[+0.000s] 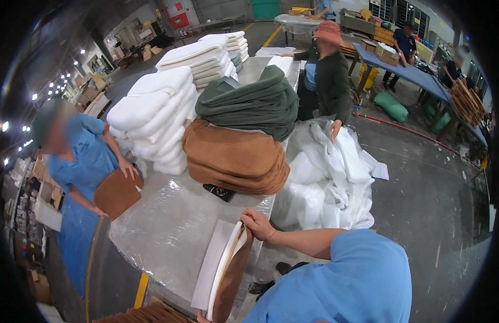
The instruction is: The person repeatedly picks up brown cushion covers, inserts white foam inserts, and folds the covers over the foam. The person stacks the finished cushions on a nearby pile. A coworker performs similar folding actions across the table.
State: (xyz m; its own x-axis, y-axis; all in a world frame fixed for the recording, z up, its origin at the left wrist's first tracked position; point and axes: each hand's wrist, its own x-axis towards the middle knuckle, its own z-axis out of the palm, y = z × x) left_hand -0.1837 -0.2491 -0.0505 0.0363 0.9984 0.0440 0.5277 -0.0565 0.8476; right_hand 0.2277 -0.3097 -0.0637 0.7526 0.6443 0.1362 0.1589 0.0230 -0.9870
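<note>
A brown fabric cushion cover [232,280] with a white pad [223,274] along its opening stands on edge at the table's near end. A flat pale sheet [213,264] lies along its left side. My right hand [257,225] is closed on the far top corner of the cover and pad. Only a little of my left hand [202,316] shows at the bottom edge, gripping the near end. Beyond it, a stack of brown covers [236,156] sits on the plastic-wrapped table [168,215], with a small black object [219,192] under its front edge.
White pads [152,107] and dark green covers [249,99] are piled behind the brown stack. At left a co-worker [79,156] holds a brown piece [118,192]. Across on the right, another person [325,75] touches a heap of clear-bagged white padding [330,177].
</note>
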